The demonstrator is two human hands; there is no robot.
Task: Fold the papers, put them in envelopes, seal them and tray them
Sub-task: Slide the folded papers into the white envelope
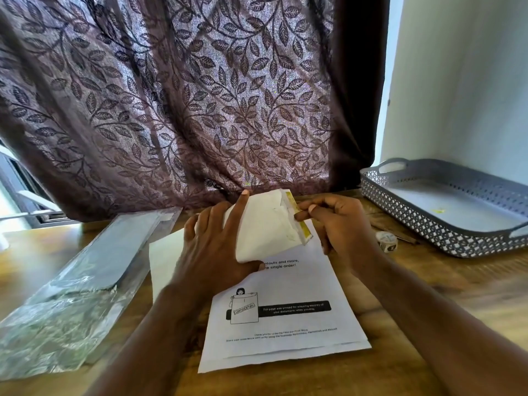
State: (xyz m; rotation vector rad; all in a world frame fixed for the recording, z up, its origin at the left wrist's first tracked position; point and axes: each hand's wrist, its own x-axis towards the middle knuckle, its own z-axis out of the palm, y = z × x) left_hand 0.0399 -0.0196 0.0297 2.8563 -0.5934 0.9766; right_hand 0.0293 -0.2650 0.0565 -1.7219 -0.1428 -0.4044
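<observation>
A white envelope (267,227) is held up over the desk, its flap end with a yellow adhesive strip (300,221) turned to the right. My left hand (213,244) grips the envelope's left side, index finger stretched along its upper edge. My right hand (340,221) pinches the yellow strip at the flap between thumb and fingers. A stack of printed papers (285,324) lies flat on the wooden desk below both hands. The grey perforated tray (411,215) stands at the right with a bare floor.
A clear plastic pack of envelopes (74,287) lies on the left of the desk. A small tape roll (386,240) sits beside the tray's front left corner. A patterned curtain (183,104) hangs behind the desk, and a white wall stands at the right.
</observation>
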